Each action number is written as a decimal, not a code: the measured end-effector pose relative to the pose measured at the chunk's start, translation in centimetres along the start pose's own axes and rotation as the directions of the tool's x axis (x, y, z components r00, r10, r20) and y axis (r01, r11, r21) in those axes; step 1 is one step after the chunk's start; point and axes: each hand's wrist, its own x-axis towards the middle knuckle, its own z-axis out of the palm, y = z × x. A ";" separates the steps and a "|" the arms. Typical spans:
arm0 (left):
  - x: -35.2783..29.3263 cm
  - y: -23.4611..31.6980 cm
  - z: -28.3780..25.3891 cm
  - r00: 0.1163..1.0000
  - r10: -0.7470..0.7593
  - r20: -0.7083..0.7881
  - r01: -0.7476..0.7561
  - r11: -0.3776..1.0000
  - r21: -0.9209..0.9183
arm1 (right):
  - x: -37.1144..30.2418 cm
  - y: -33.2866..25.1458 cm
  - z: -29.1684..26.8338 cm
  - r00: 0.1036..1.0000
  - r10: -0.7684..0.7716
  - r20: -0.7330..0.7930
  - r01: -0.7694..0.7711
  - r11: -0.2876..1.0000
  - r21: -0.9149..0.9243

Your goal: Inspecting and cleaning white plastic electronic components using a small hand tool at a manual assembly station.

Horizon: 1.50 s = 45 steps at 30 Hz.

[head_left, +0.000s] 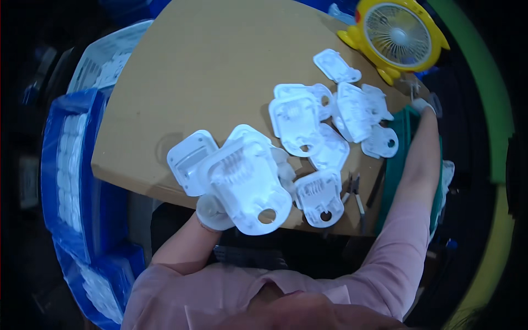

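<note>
Left hand [213, 213], white-gloved, is closed round the lower left rim of a large white moulded-plastic plate with rounded corners, a ribbed middle and a round hole in its tab [247, 179]. Plate is over the near edge of the bench [187, 71], left of that edge's middle, tilted, hole end toward the person. Pale glove fingers seem to show at its right rim, so the grip likely runs behind it. Another white plate peeks out behind its top; a white rounded plate with a recessed slot [191, 160] sits at its left. Can't tell whether these two are gripped too.

Right hand [424, 106], also gloved, is at the bench's right edge, by the far end of a long green plastic bin [406, 137]. Finger pose too small to read; can't tell if it pinches anything.

Handling, judged by look: light, stiff, thin-walled; smooth faces probably slide on each other and on glove fabric. Ribs and the thin ring round the hole look the weakest, so don't squeeze or lever there. Best hold: flat side rims, thumb on top, fingers spread underneath. More white plates [297, 118] overlap toward the right edge; lift singly by a free rim, since tabs could snag.
</note>
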 end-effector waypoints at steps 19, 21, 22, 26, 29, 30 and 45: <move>-1.9 0.9 -2.1 0.991 -0.069 0.112 0.086 0.983 -0.159 | -44.1 -19.5 -34.5 0.726 0.615 -0.309 0.431 -0.057 0.900; -2.1 0.5 -1.6 0.978 -0.117 0.175 0.146 0.976 -0.161 | -52.1 -21.0 -35.1 0.720 0.354 -0.597 0.471 0.382 0.795; -2.6 0.4 -0.9 0.969 -0.152 0.197 0.185 0.969 -0.161 | -55.3 -22.4 -36.8 0.732 0.255 -0.632 0.540 0.349 0.766; -4.0 -0.8 1.8 0.986 -0.134 0.097 0.138 0.990 -0.027 | -61.8 -23.4 -41.1 0.753 -0.070 -0.654 0.622 0.400 0.673; -4.9 -0.9 4.5 0.970 -0.165 0.177 0.154 0.985 0.073 | -63.9 -23.1 -42.7 0.741 -0.105 -0.664 0.618 0.494 0.611; -5.3 -1.0 5.2 0.974 -0.167 0.150 0.151 0.982 0.113 | -64.5 -23.1 -43.2 0.751 -0.129 -0.648 0.598 0.550 0.583; -6.5 -1.9 5.8 0.904 -0.267 0.333 0.252 0.964 0.088 | -68.5 -23.7 -45.9 0.749 -0.149 -0.646 0.563 0.657 0.502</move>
